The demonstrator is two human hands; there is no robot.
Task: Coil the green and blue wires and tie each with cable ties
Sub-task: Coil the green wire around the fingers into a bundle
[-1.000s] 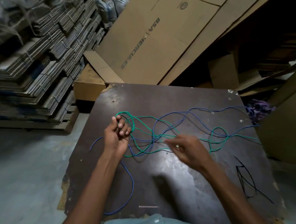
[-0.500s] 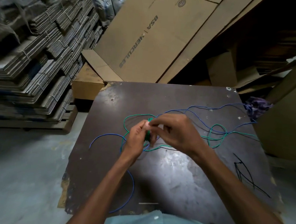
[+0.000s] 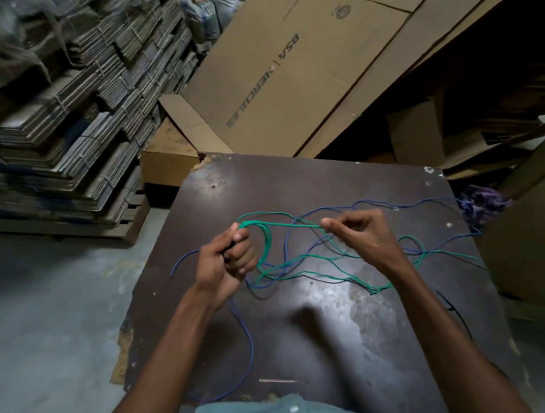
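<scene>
A green wire (image 3: 298, 226) runs in loose loops over the dark table (image 3: 337, 323). My left hand (image 3: 225, 259) grips a bunch of its loops, which stick out above my fist. My right hand (image 3: 364, 235) pinches a strand of the same green wire and holds it taut to the right of the bunch. The blue wire (image 3: 248, 343) lies tangled under and around the green one, trailing to the table's far right and looping toward the near edge. Black cable ties (image 3: 455, 312) lie at the right side of the table.
Stacks of bundled flat cardboard (image 3: 70, 121) rise on the left, and large cardboard sheets (image 3: 290, 72) lean behind the table. A purple cloth (image 3: 482, 205) sits at the far right corner. A thin pale stick (image 3: 276, 380) lies near the front edge. Grey floor shows on the left.
My hands came together at the green loops, then my right hand drew away to the right with a green strand. My left hand keeps the bunch of loops.
</scene>
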